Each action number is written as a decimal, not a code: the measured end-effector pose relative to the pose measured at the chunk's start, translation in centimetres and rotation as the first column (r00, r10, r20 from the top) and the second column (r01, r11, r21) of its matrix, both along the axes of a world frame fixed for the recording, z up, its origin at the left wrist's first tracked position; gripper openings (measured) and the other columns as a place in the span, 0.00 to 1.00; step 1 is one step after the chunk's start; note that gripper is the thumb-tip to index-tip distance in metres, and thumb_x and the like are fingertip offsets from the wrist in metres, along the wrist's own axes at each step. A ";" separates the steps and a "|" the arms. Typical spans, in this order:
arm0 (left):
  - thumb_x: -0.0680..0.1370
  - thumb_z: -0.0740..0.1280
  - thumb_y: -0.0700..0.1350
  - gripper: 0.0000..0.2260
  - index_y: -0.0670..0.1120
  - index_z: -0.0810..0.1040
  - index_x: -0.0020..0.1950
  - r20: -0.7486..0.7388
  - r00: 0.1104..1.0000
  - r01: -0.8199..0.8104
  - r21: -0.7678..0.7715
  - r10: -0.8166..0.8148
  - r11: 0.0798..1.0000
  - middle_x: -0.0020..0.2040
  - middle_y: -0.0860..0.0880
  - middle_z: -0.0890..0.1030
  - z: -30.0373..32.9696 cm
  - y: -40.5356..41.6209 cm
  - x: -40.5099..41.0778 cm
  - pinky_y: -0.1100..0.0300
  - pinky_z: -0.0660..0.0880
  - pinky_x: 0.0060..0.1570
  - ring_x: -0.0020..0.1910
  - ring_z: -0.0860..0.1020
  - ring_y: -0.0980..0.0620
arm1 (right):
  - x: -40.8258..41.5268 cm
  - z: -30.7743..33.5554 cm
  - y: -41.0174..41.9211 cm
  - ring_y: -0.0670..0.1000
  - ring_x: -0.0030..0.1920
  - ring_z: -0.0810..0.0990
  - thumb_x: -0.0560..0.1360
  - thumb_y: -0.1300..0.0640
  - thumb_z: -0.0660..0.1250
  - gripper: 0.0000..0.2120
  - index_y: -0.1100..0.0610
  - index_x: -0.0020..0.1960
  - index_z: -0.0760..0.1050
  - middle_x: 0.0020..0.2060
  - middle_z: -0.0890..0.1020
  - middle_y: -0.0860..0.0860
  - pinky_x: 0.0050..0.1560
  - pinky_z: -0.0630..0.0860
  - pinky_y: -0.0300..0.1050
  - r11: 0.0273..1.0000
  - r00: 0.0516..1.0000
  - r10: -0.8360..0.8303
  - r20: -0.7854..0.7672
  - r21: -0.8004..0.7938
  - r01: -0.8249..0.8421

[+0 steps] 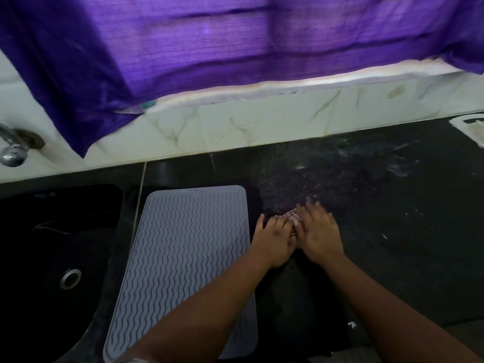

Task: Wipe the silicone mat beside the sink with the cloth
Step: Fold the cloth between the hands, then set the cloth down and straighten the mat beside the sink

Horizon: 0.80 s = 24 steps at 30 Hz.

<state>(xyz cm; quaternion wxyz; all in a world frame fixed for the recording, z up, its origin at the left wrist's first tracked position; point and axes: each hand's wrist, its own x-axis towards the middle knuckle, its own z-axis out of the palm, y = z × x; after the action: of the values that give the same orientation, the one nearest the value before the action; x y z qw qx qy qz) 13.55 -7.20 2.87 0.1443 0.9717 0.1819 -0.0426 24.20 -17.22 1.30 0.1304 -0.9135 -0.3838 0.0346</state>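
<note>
My left hand (275, 239) and right hand (317, 231) lie flat, fingers spread, on a dark cloth (293, 297) over black counter (392, 205); grey mat (183, 258) is left of them.

No text, label, brand, number or sign can be read anywhere in the view. The white object (470, 127) at the far right edge of the dark surface (392, 231) carries a dark green mark, but it is cut off by the frame and too blurred to make out as letters or figures
</note>
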 end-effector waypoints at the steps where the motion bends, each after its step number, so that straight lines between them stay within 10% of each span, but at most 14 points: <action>1: 0.81 0.57 0.54 0.28 0.48 0.55 0.79 -0.027 0.999 0.030 -0.019 -0.031 0.999 0.79 0.48 0.56 -0.4 0.3 -0.7 0.41 0.42 0.74 0.78 0.52 0.46 | -0.5 -0.3 -0.1 0.56 0.78 0.52 0.82 0.46 0.49 0.24 0.49 0.76 0.57 0.78 0.57 0.52 0.75 0.51 0.62 0.996 0.999 0.026 -0.040 -0.080 -0.029; 4: 0.81 0.60 0.50 0.30 0.48 0.51 0.80 0.069 0.996 0.061 -0.012 -0.060 0.998 0.80 0.48 0.48 -0.3 1.3 -3.3 0.45 0.37 0.74 0.79 0.46 0.46 | -2.8 0.3 0.2 0.57 0.78 0.50 0.81 0.46 0.52 0.26 0.49 0.77 0.53 0.78 0.55 0.55 0.74 0.43 0.62 0.998 0.998 -0.057 -0.037 0.026 0.058; 7: 0.79 0.63 0.52 0.31 0.48 0.54 0.79 0.057 0.998 0.019 -0.043 -0.016 0.999 0.79 0.45 0.50 0.7 2.6 -8.0 0.46 0.46 0.76 0.78 0.50 0.44 | -7.5 2.0 1.7 0.63 0.70 0.64 0.76 0.50 0.63 0.28 0.54 0.73 0.61 0.69 0.67 0.62 0.71 0.59 0.61 0.987 0.998 -0.021 0.059 0.163 0.011; 13: 0.71 0.71 0.59 0.31 0.45 0.68 0.67 -0.084 0.995 -0.064 -0.049 0.059 0.997 0.68 0.43 0.65 2.0 6.6 -22.7 0.52 0.66 0.66 0.67 0.65 0.43 | -21.4 1.5 3.5 0.61 0.48 0.77 0.68 0.43 0.62 0.24 0.63 0.50 0.77 0.46 0.77 0.60 0.52 0.76 0.56 0.874 0.867 0.477 -0.144 0.186 -0.449; 24: 0.66 0.74 0.53 0.31 0.42 0.71 0.64 -0.270 0.962 0.032 -0.001 -0.031 0.999 0.63 0.44 0.69 0.7 6.4 -34.5 0.49 0.70 0.63 0.62 0.69 0.42 | -29.8 2.2 3.1 0.52 0.62 0.66 0.66 0.40 0.70 0.36 0.55 0.68 0.67 0.59 0.69 0.52 0.65 0.68 0.46 0.786 0.815 0.515 -0.267 -0.233 -0.573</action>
<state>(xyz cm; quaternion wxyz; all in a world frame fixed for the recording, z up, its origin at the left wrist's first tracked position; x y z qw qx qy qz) -20.93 -0.83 3.57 0.1159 0.9598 0.1846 -0.1768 -5.60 -14.10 3.47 0.0091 -0.7645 -0.6073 0.2157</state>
